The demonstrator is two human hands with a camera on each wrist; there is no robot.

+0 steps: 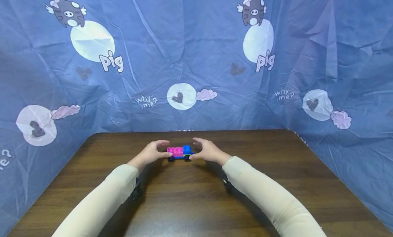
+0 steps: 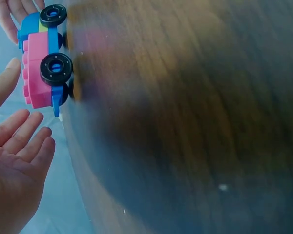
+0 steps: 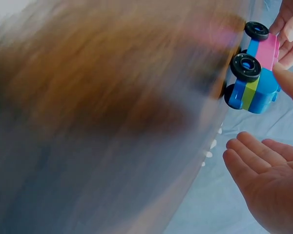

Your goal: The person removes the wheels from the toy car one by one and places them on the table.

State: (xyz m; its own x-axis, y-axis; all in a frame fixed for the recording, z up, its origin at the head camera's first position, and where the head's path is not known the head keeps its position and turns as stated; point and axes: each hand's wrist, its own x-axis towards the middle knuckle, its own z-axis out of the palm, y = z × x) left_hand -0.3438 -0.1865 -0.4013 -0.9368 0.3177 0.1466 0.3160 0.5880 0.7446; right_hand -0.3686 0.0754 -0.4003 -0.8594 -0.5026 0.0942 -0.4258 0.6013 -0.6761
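Observation:
A toy truck of building bricks (image 1: 179, 152) stands on its black wheels on the table, with a pink studded rear block and a blue cab facing right. Beside its pink end is my left hand (image 1: 153, 151), thumb near the block and fingers spread behind. At the cab end my right hand (image 1: 210, 150) is held the same way, its thumb close to the front wheel. Both wrist views show gaps between the fingers and the truck (image 2: 38, 73). Whether either thumb touches it, I cannot tell.
The brown wooden table (image 1: 184, 203) has rounded far corners. Behind it and along both sides hangs a blue cloth (image 1: 199, 59) printed with pigs, hearts and clouds. A dark device (image 1: 136, 189) is strapped under the left wrist.

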